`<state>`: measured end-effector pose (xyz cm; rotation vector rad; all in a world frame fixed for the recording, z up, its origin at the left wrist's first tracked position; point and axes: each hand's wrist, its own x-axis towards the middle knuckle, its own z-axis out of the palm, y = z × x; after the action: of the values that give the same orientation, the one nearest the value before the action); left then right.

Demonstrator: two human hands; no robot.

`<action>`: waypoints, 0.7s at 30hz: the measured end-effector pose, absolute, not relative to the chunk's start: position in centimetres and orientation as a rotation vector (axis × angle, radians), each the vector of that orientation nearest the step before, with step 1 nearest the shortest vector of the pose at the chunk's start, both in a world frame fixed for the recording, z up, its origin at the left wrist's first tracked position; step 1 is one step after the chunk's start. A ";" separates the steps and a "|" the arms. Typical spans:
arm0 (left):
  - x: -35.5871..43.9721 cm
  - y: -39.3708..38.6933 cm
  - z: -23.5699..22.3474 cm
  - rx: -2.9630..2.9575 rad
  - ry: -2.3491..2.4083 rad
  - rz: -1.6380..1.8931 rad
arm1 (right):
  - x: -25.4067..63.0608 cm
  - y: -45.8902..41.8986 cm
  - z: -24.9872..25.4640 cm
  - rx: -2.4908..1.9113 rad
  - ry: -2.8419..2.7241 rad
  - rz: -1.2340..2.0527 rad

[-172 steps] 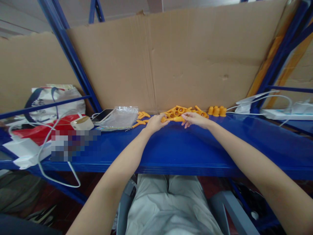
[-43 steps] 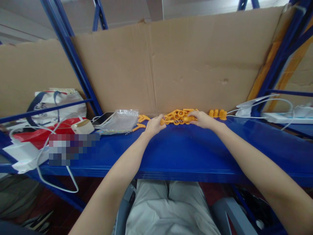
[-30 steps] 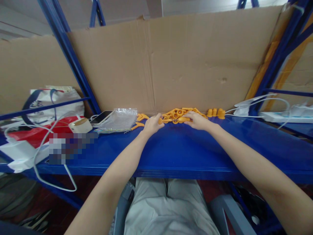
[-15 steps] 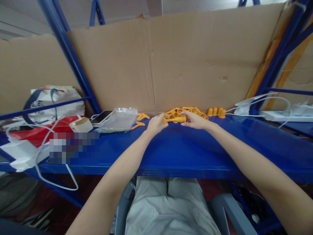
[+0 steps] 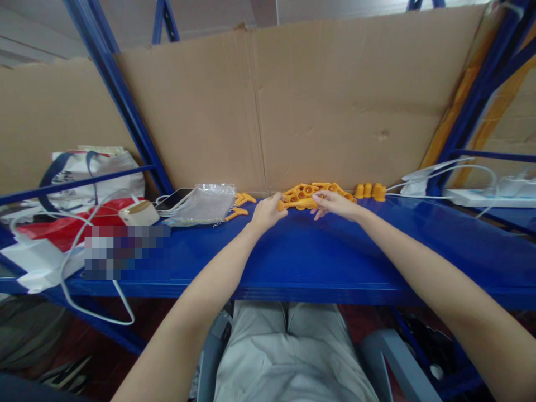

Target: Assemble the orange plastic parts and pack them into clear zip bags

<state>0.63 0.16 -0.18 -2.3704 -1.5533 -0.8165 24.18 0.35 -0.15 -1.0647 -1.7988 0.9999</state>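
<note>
Yellow handle (image 5: 305, 203) just in front of pile (image 5: 307, 192). Left hand (image 5: 265, 214) grasping its left end; right hand (image 5: 336, 205) at its right end, can't tell if gripping. Caps (image 5: 368, 191) right of pile. Tote (image 5: 111, 181) far left of pile, lettering too blurred to read.

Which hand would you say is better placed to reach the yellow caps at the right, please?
Probably the right hand: it is nearer the yellow caps, whereas the left hand grips a yellow piece.
</note>
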 end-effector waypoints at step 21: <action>0.5 0.4 -0.2 -2.388 -1.511 -0.828 | 25.3 0.2 0.6 -1.223 -1.918 0.968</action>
<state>0.52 0.37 -0.20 -2.3876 -1.5106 -0.8282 25.26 0.17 0.59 -1.2234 -1.9180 0.9679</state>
